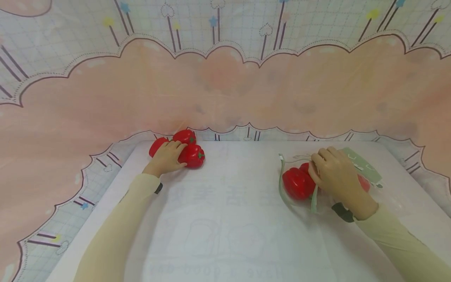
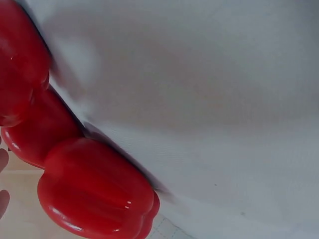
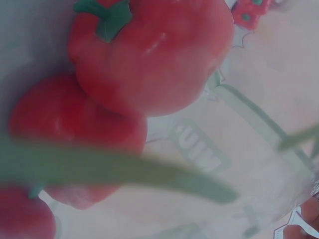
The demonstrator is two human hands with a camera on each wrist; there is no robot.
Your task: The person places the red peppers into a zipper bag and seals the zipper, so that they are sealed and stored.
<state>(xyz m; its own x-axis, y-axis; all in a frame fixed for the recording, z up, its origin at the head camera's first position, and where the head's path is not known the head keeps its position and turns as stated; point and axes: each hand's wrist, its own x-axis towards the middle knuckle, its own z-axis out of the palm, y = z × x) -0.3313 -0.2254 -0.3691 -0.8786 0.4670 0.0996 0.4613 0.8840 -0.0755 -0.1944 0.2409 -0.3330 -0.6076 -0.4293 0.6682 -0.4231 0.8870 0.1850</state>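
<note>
My left hand [image 1: 167,156] is at a cluster of red bell peppers at the back left, fingers spread over them and thumb beside the front bell pepper [image 1: 193,156]. Another bell pepper [image 1: 184,136] lies behind, and a third [image 1: 157,146] is partly covered by the hand. Its fingertips [image 2: 3,159] just show at the left wrist view's edge. At the right, my right hand [image 1: 336,176] grips the upper edge of a clear bag with green trim [image 1: 282,176]. Red bell peppers [image 1: 297,184] sit inside it; the right wrist view shows several, one with a green stem [image 3: 112,20].
A white table [image 1: 225,203] with faint printing lies under everything. Behind it hangs a patterned cloth [image 1: 225,94] in peach and white. A green printed panel [image 1: 363,164] of the bag spreads behind the right hand.
</note>
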